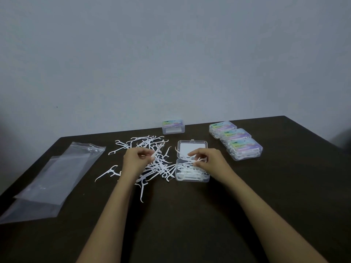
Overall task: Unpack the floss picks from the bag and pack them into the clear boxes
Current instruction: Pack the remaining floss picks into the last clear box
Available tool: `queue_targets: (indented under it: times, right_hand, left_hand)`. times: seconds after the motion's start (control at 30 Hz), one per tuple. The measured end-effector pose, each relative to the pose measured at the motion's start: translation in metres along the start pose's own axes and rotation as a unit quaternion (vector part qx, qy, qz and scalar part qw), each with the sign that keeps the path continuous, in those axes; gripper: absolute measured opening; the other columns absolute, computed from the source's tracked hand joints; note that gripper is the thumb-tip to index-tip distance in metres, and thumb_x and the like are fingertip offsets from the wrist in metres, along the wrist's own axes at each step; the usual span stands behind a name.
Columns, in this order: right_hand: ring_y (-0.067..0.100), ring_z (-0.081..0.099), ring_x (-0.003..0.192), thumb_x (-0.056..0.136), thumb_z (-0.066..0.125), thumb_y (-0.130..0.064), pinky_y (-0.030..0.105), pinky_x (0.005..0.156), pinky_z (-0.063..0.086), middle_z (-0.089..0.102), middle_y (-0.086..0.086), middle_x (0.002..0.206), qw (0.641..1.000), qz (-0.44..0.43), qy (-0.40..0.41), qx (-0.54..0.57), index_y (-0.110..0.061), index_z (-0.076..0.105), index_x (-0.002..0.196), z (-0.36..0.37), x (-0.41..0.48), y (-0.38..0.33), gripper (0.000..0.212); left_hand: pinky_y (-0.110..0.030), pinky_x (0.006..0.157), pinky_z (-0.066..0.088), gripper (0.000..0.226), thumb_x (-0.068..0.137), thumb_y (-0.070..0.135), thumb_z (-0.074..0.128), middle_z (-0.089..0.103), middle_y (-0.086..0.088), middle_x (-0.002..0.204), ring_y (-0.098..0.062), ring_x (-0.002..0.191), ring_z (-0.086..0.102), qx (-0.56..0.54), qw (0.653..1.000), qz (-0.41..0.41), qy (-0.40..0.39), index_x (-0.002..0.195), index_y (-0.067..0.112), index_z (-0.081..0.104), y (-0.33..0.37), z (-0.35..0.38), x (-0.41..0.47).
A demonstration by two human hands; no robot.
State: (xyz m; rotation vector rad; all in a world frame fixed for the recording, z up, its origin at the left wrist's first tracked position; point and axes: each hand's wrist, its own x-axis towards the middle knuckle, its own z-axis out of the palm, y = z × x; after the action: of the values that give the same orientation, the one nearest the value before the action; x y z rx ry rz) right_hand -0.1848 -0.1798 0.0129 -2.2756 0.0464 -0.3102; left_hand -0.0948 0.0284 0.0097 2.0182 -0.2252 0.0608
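Two bare forearms reach in from the near edge over a dark desk [190, 215]. The right hand [210, 160] hovers over an open clear box [190, 148]. Its grip is closed in a thumb-and-finger pinch on a floss pick [200, 160], apparently to lay it on the white picks lying flat in the box's tray. The lid is folded back on the far side of the box, out of the hand's way.

Just left of the box, the left hand [139, 158] is above a loose pile of picks [161, 168]. Its grip is also closed, pinching a second pick [157, 149], probably the next one to go in. The pile reaches the box's left wall, which keeps each transfer short.

Well left of the box lies the clear bag [57, 173], flat and seemingly emptied. Right of the box and a little beyond it, three closed boxes [235, 139] full of picks sit in an overlapping row, probably set aside as finished. Beyond the box, near the desk's far edge, a single closed box [173, 126] waits; whether it holds picks I cannot tell. Judging by the pile, a good share remains to pack.
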Motion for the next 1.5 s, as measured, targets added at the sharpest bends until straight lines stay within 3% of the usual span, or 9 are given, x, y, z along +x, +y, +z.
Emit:
queue_targets:
  times: [0.17,0.4,0.57,0.67,0.77,0.93,1.07,1.23,1.5]
  right_hand:
    - [-0.002,0.053,0.074,0.081,0.066,-0.001,0.001,0.063,0.039,0.059,-0.007,0.085,1.0,0.0,0.004,-0.012,-0.016,0.066,0.111,-0.005,0.0,0.001,0.034]
    - [-0.002,0.056,0.071,0.076,0.072,-0.005,0.004,0.066,0.041,0.063,-0.009,0.079,1.0,-0.009,-0.008,0.006,-0.015,0.068,0.108,-0.01,-0.001,0.0,0.034]
    - [0.009,0.061,0.079,0.08,0.069,-0.008,0.014,0.071,0.049,0.066,-0.003,0.084,0.999,0.012,0.037,0.019,-0.013,0.067,0.108,-0.014,0.0,0.003,0.029]
    - [0.002,0.056,0.074,0.082,0.066,-0.005,0.01,0.068,0.047,0.062,-0.004,0.081,0.996,0.026,0.082,0.026,-0.011,0.067,0.107,-0.019,0.001,0.006,0.026]
    - [0.001,0.053,0.078,0.085,0.062,-0.004,0.015,0.076,0.047,0.061,-0.001,0.09,0.995,0.044,0.086,0.012,-0.012,0.066,0.109,-0.022,0.001,0.009,0.025]
    - [0.007,0.054,0.09,0.088,0.058,-0.006,0.019,0.081,0.044,0.064,0.003,0.106,0.995,0.051,0.077,-0.032,-0.013,0.066,0.111,-0.022,0.003,0.012,0.025]
    - [0.015,0.051,0.103,0.087,0.061,-0.017,0.031,0.09,0.046,0.059,0.001,0.111,0.995,0.023,0.039,-0.088,-0.02,0.07,0.099,-0.021,0.002,0.01,0.016]
    - [0.015,0.028,0.127,0.087,0.06,-0.035,0.041,0.107,0.027,0.038,-0.001,0.135,0.979,0.018,-0.072,-0.189,-0.027,0.067,0.102,-0.018,-0.003,0.004,0.018]
    - [0.015,0.019,0.134,0.085,0.061,-0.039,0.039,0.108,0.015,0.031,-0.003,0.143,0.977,0.018,-0.086,-0.194,-0.03,0.068,0.097,-0.017,-0.003,0.006,0.016]
  left_hand:
    - [-0.008,0.049,0.044,0.017,0.077,-0.006,0.068,0.063,-0.001,0.074,-0.01,0.062,0.058,-0.097,0.995,-0.006,0.017,0.086,0.009,0.067,0.009,0.002,-0.006]
    - [-0.008,0.058,0.049,0.019,0.077,-0.009,0.066,0.066,-0.001,0.076,0.004,0.058,0.061,-0.164,0.986,0.031,0.003,0.091,0.002,0.068,0.023,0.016,-0.014]
    - [-0.012,0.068,0.05,0.02,0.074,-0.009,0.068,0.063,0.005,0.076,-0.003,0.068,0.059,-0.089,0.988,0.128,-0.024,0.084,0.007,0.071,0.028,0.036,-0.021]
    - [-0.004,0.07,0.043,0.016,0.077,-0.005,0.068,0.057,0.012,0.081,0.001,0.072,0.054,0.014,0.978,0.203,-0.045,0.089,0.004,0.073,0.026,0.049,-0.025]
    - [0.003,0.077,0.035,0.023,0.08,-0.005,0.064,0.06,0.0,0.096,0.0,0.084,0.052,0.078,0.961,0.249,-0.091,0.099,0.005,0.072,0.021,0.059,-0.029]
    - [0.004,0.083,0.031,0.035,0.077,0.004,0.07,0.058,-0.004,0.112,-0.005,0.101,0.048,0.084,0.96,0.247,-0.102,0.111,0.01,0.067,0.018,0.058,-0.027]
    - [-0.006,0.087,0.024,0.025,0.087,0.016,0.062,0.057,-0.007,0.115,-0.015,0.111,0.046,0.152,0.953,0.252,-0.073,0.11,0.01,0.068,0.013,0.054,-0.024]
    - [-0.01,0.09,0.019,0.026,0.091,0.026,0.056,0.053,-0.006,0.12,-0.016,0.118,0.037,0.209,0.941,0.255,-0.074,0.102,0.007,0.071,0.004,0.056,-0.021]
    - [-0.012,0.091,0.02,0.026,0.091,0.027,0.055,0.052,-0.003,0.122,-0.015,0.12,0.035,0.197,0.943,0.241,-0.119,0.101,0.01,0.072,0.007,0.055,-0.021]
